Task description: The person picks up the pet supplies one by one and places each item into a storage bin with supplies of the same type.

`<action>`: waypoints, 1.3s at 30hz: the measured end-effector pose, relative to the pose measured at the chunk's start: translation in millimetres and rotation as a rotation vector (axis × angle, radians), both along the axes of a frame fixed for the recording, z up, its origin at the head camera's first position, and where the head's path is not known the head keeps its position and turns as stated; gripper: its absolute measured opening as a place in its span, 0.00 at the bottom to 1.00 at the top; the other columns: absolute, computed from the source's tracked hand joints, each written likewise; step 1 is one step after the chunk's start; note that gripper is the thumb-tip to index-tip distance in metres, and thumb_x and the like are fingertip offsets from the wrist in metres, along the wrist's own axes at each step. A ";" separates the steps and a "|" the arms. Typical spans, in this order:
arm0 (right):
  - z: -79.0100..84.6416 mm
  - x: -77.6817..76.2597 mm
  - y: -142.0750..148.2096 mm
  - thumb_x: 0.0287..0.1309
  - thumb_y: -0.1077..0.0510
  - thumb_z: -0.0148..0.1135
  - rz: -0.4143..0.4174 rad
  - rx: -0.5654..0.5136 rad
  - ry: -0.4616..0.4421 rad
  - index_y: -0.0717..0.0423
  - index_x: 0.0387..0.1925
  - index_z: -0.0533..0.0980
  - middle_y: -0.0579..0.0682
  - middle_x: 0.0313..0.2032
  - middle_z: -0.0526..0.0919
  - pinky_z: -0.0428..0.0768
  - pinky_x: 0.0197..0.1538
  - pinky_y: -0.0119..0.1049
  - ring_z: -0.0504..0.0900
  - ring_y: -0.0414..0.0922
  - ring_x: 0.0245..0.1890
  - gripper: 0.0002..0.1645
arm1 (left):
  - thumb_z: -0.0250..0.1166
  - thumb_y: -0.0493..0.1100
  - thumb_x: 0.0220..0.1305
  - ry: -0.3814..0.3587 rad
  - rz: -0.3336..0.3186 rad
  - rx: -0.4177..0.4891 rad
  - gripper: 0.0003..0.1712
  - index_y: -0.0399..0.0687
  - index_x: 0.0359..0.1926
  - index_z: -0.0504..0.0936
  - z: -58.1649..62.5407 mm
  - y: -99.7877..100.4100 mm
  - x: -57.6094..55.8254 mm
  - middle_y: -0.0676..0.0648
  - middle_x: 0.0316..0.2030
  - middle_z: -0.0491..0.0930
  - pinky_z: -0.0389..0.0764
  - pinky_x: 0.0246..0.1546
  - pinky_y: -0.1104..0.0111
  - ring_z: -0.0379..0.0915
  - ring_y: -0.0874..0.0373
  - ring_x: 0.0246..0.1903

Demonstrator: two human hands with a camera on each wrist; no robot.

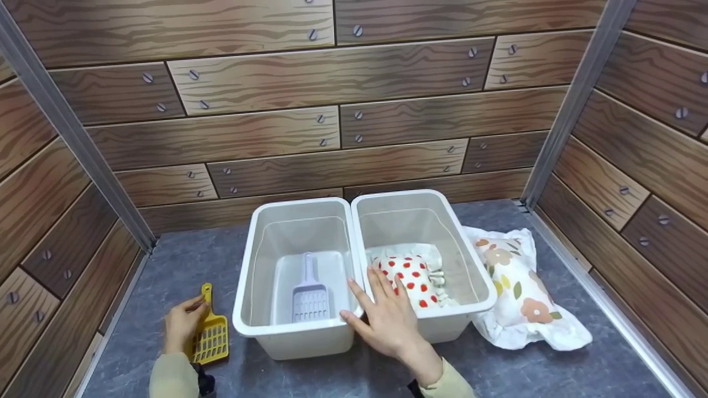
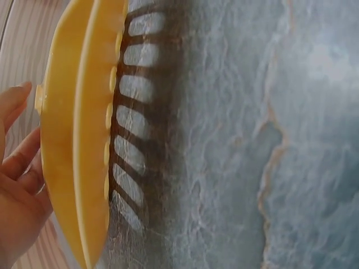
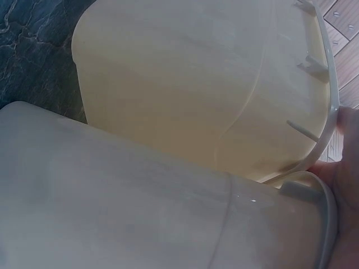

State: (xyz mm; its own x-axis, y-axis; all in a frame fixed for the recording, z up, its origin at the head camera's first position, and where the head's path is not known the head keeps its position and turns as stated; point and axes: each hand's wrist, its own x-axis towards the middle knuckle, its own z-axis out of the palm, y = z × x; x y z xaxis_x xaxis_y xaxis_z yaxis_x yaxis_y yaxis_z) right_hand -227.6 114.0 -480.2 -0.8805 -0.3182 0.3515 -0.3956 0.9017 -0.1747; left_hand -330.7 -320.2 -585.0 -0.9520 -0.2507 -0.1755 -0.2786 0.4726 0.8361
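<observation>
My left hand (image 1: 181, 325) pinches the handle of a yellow slotted litter scoop (image 1: 219, 338) at the left. In the left wrist view, that scoop (image 2: 76, 129) stands on edge close over the grey surface and casts a slotted shadow. My right hand (image 1: 391, 319) rests with spread, straight fingers over the adjoining front rims of two pale bins. Inside the left bin (image 1: 293, 333) lies a lilac litter scoop (image 1: 311, 298). A white, red-spotted cushion-like bundle (image 1: 412, 279) lies in the right bin (image 1: 442, 326), partly covered by my right fingers.
Right of the bins lies a white floral cushion-like bundle (image 1: 517, 287) against the right bin's side. Wood-patterned walls (image 1: 332, 88) enclose the dark marbled surface (image 1: 193, 254) at the back and both sides, with metal posts (image 1: 545, 155) in the corners.
</observation>
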 end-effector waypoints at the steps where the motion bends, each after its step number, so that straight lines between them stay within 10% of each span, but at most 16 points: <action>1: -0.5 0.2 -0.1 0.66 0.30 0.45 0.000 0.000 0.007 0.45 0.69 0.67 0.64 0.69 0.63 0.54 0.68 0.62 0.59 0.59 0.71 0.38 | 0.59 0.52 0.70 0.000 0.002 0.018 0.33 0.43 0.70 0.67 -0.6 0.1 -0.6 0.35 0.63 0.72 0.72 0.58 0.51 0.72 0.41 0.57; 29: -0.2 1.1 -0.9 0.66 0.30 0.44 -0.013 0.016 0.013 0.44 0.70 0.67 0.63 0.69 0.64 0.54 0.69 0.61 0.59 0.58 0.71 0.38 | 0.64 0.46 0.65 0.039 -0.004 -0.002 0.28 0.38 0.63 0.74 -4.0 7.6 -5.8 0.32 0.61 0.71 0.68 0.61 0.48 0.67 0.35 0.61; 39: -1.0 0.5 -0.1 0.66 0.30 0.44 -0.006 0.013 0.015 0.44 0.69 0.68 0.63 0.69 0.63 0.54 0.68 0.61 0.60 0.58 0.71 0.38 | 0.58 0.49 0.70 -0.024 0.015 0.139 0.32 0.40 0.70 0.66 -4.9 5.8 -0.4 0.31 0.65 0.67 0.73 0.58 0.52 0.68 0.38 0.61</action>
State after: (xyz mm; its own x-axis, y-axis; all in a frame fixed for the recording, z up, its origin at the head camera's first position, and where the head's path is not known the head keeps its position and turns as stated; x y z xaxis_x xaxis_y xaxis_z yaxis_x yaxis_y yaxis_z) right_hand -227.1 113.9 -481.2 -0.8769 -0.3177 0.3607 -0.3927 0.9062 -0.1568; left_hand -331.0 -314.4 -590.0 -0.9436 -0.2361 -0.2319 -0.3050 0.3482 0.8864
